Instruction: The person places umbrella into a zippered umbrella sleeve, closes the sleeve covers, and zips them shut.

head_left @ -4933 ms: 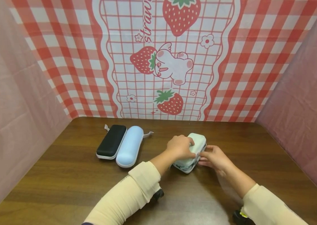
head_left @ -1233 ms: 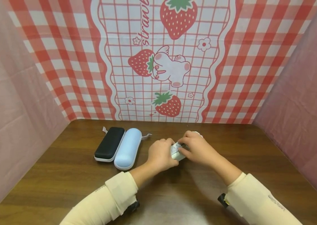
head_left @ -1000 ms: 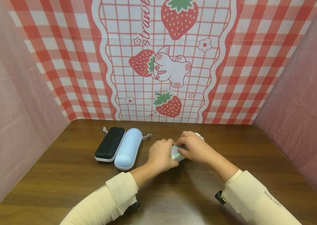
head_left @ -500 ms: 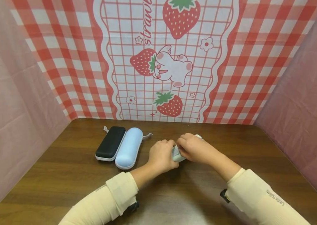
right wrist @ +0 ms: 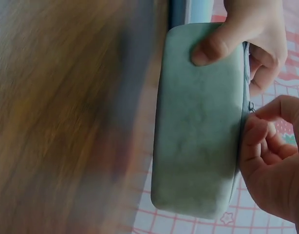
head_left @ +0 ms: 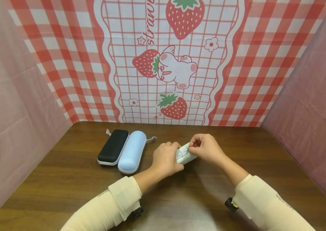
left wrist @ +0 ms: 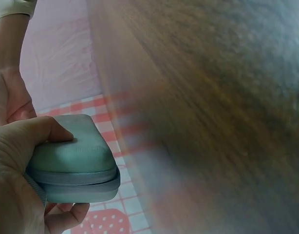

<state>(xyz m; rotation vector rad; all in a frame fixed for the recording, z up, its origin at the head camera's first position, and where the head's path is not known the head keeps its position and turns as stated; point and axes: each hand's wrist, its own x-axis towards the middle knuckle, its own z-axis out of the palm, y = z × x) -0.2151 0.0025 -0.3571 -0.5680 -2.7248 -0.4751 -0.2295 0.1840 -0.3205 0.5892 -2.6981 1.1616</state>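
A pale green zip case (head_left: 186, 158) is tilted up on its long edge at the middle right of the table, its zip seam facing up. My left hand (head_left: 165, 159) grips its left end; in the left wrist view the thumb lies on one face of the case (left wrist: 74, 151) and the fingers are behind the other. At the seam, my right hand (head_left: 208, 148) pinches the small zip pull (right wrist: 251, 106) between thumb and forefinger. How far the zip is closed along the seam cannot be told, since fingers cover parts of it.
Left of the hands, a black zip case (head_left: 113, 146) and a light blue zip case (head_left: 133, 150) lie side by side, touching. A strawberry-print checked cloth (head_left: 163, 64) rises behind the wooden table (head_left: 64, 179), with pink cloth (head_left: 310, 106) at both sides.
Earlier the green case lay flatter with my left hand on top; now it is on edge, gripped at its left end. My right hand has slid rightward along the seam, away from my left hand.
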